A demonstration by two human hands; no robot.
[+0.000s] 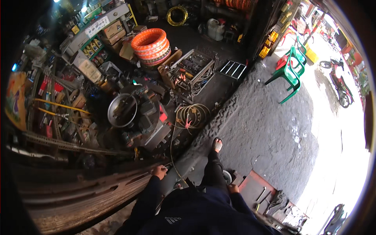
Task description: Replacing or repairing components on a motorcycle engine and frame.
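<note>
My left hand [159, 171] is at the lower middle, fingers curled beside the edge of a rusty corrugated panel [102, 188]; whatever it holds is too small to make out. My right hand [233, 188] hangs beside my right thigh, near a red tray [252, 182] with tools and dark cloth on it; its fingers are too small to read. A thin coiled hose [192, 116] lies on the dark floor ahead, its line running down past my left hand. My sandalled foot [217, 145] stands on the grey concrete.
Ahead sit a metal bowl [114, 121] among machinery, a tool cart [188, 68], stacked orange tyres [149, 39] and a metal rack [233, 69]. Cluttered shelves line the left. Green plastic chairs [290, 74] and a motorbike [338, 82] are at the right, beside a rough raised concrete edge [219, 121].
</note>
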